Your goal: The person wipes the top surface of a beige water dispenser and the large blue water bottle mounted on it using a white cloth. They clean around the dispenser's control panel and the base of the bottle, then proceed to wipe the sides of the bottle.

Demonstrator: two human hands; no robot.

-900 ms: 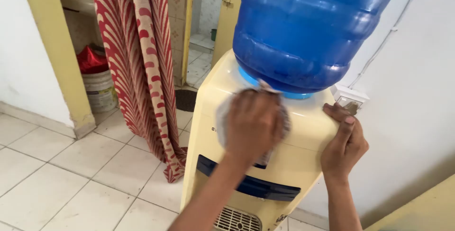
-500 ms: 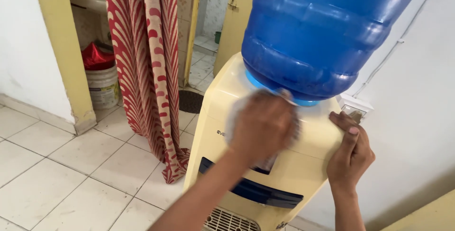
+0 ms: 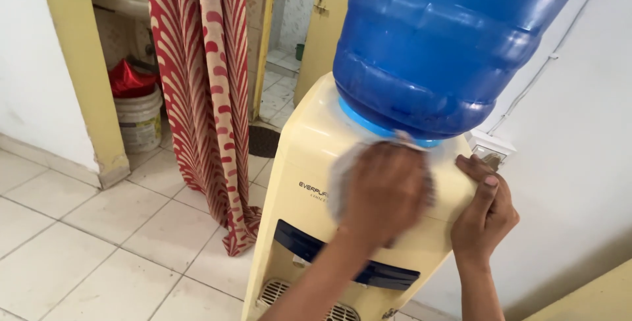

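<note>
A cream water dispenser (image 3: 308,156) stands against the wall with a big blue water bottle (image 3: 441,38) upside down on top. My left hand (image 3: 385,192) presses a pale grey cloth (image 3: 341,175) flat on the dispenser's top front, just under the bottle's neck. The cloth shows only around my fingers. My right hand (image 3: 485,212) lies on the dispenser's right top edge, fingers together and flat, holding nothing.
A red and cream curtain (image 3: 204,84) hangs in a doorway to the left, with a dark mat (image 3: 263,140) behind it. A white bucket (image 3: 139,123) holding something red sits past the yellow door frame (image 3: 79,64). A wall socket (image 3: 490,150) is behind the dispenser. The floor is pale tile (image 3: 85,242).
My left hand has slid the cloth a little right and down across the dispenser's top. My right hand has stayed on the edge. The view has shifted slightly.
</note>
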